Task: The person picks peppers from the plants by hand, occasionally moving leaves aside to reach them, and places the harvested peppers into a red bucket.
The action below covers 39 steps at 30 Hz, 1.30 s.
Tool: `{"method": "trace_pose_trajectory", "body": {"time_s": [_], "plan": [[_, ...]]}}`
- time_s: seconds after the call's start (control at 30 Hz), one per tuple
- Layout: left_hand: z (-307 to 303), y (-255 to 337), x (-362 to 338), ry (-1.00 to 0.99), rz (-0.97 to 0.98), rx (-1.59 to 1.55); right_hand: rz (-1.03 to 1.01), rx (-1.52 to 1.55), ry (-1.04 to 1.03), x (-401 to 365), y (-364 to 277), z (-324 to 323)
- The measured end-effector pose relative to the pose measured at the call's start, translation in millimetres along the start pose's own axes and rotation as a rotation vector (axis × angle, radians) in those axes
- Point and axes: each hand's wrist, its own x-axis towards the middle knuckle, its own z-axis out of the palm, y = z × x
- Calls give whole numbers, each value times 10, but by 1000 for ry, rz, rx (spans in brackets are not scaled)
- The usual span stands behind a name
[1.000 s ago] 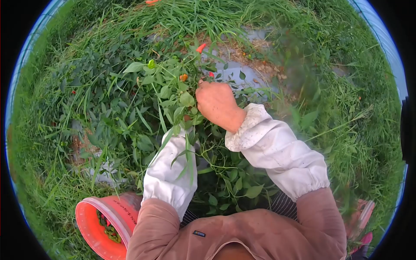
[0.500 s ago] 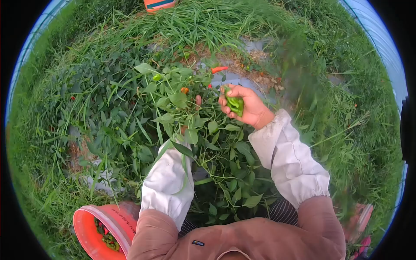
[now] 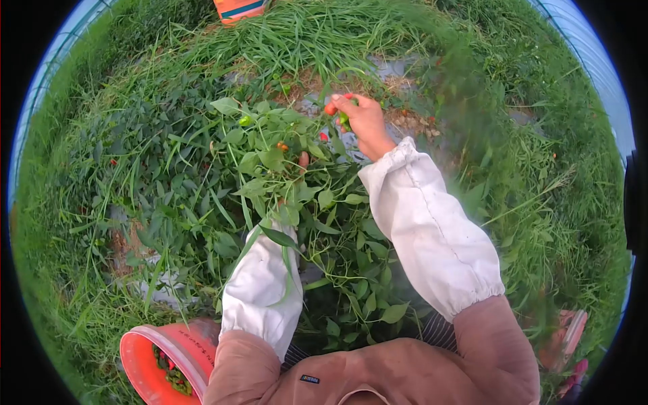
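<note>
My right hand (image 3: 370, 127) is closed around a green pepper (image 3: 345, 122), which shows partly below the fingers. Its fingertips also touch a red pepper (image 3: 331, 108) at the top of the plant; whether they grip it is hard to see. My left hand (image 3: 304, 161) is deep among the leaves of the pepper plant (image 3: 273, 160), with only a fingertip and a bit of skin showing. Leaves hide what it holds. Small orange peppers (image 3: 282, 146) hang just above that fingertip, and another red pepper (image 3: 323, 136) sits between the two hands.
A tilted pink bucket (image 3: 196, 337) at lower left contains several red and green peppers (image 3: 174, 374). An orange container (image 3: 239, 9) stands in the grass at the far end. Tall grass (image 3: 324, 40) and more pepper plants surround me, with patches of plastic sheeting (image 3: 162, 287) on the soil.
My right hand has moved up and left with the green pepper, reaching the red pepper. My left hand has stayed nearly in place among the leaves.
</note>
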Motion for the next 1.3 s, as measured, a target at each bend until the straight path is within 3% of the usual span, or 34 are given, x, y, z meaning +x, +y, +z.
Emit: {"method": "trace_pose_trajectory", "body": {"time_s": [0.07,0.1,0.2,0.27,0.3,0.37,0.4,0.47,0.57,0.67,0.7,0.8,0.83,0.87,1.0,1.07,1.13,1.17,1.3], "plan": [[62,-95,-150,33,57,43,-596,-484,26,-312,-154,11],[-106,-298,-730,51,82,64,-700,-543,-23,-392,-124,26],[75,-272,-286,99,158,120,-817,-531,2,-833,-117,115],[97,-402,-176,142,222,158,-510,10,-135,-1064,-448,160],[147,-230,-335,169,250,182,-493,14,-134,-1127,-616,127],[191,-301,-185,230,280,240,-306,289,-473,-1198,-847,-52],[260,-315,-21,252,293,271,-303,297,-462,-1235,-824,-152],[358,-300,18,283,326,330,-68,125,-558,-1264,-723,-312],[546,-348,239,318,386,417,149,-289,-449,-1195,-234,-501],[628,-516,-239,343,434,515,-313,-879,-261,-912,482,-547],[781,-598,209,338,448,555,-188,-960,-212,-874,635,-523],[1163,-775,398,286,464,700,-182,-896,-216,-911,798,-267],[1203,-787,403,280,466,745,-237,-857,-218,-884,904,-234],[1287,-841,356,282,467,788,-113,-952,-180,-996,747,-117],[1401,-953,-54,313,492,949,-111,-994,-159,-1067,777,-45],[1529,-1051,-86,330,525,1019,418,-322,-318,-1166,696,-79],[1564,-1059,-102,341,540,1056,528,-299,-502,-1442,529,-107],[1573,-1002,-119,271,502,1029,480,-374,-584,-1558,499,-93],[1629,-922,-163,175,415,830,473,56,-763,-1523,403,-231]]}}
